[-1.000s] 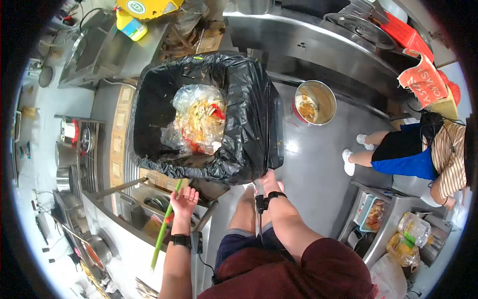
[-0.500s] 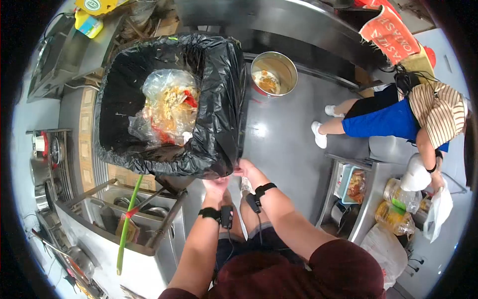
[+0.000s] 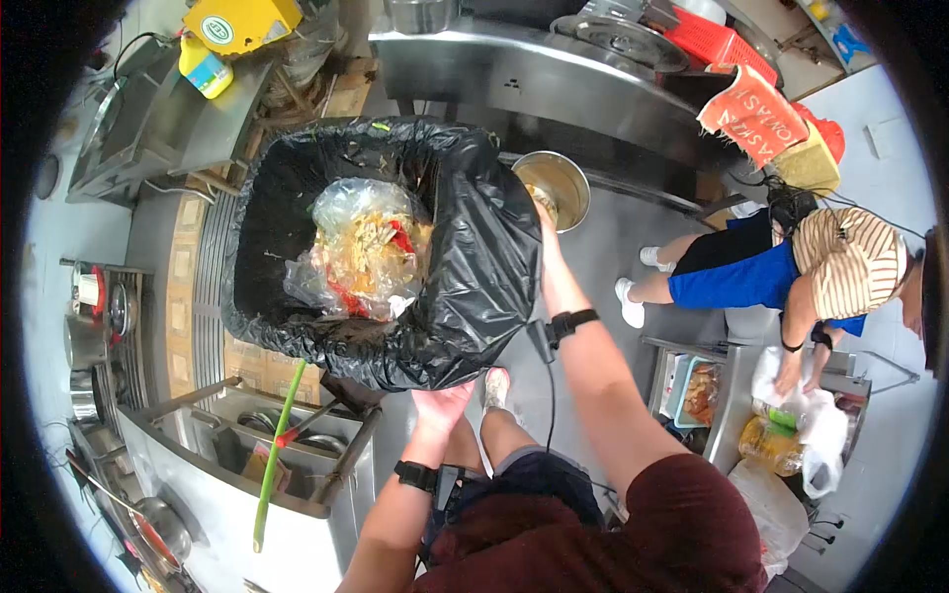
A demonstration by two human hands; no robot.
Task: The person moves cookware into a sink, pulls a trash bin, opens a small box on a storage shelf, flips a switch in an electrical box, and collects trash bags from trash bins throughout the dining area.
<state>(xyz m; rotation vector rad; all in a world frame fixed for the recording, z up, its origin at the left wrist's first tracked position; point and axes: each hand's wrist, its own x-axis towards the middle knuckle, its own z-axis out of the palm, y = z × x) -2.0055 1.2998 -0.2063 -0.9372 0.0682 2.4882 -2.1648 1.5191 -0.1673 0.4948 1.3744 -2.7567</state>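
Head cam: your L hand [image 3: 443,403] is palm-up at the near edge of the bin [image 3: 484,267], below the rim; its fingers run under the black liner [image 3: 479,237], so can't tell if they're curled or flat. Your R hand [image 3: 550,237] is at the bin's R edge, twd the far R corner; fingers partly hidden, can't tell grip there either. Bin's right in front of you, liner folded over all its edges. Clear bag [image 3: 341,203] w/ food scraps [image 3: 371,247] lies inside, nr the R wall. Metal pot [image 3: 570,183] w/ food residue is on the floor [image 3: 583,272], just beyond the bin's R edge. Green stick [image 3: 272,484] crosses the metal unit on your L, nr the bin's near edge. Co-worker on your R has both hands at a white bag [image 3: 828,430].
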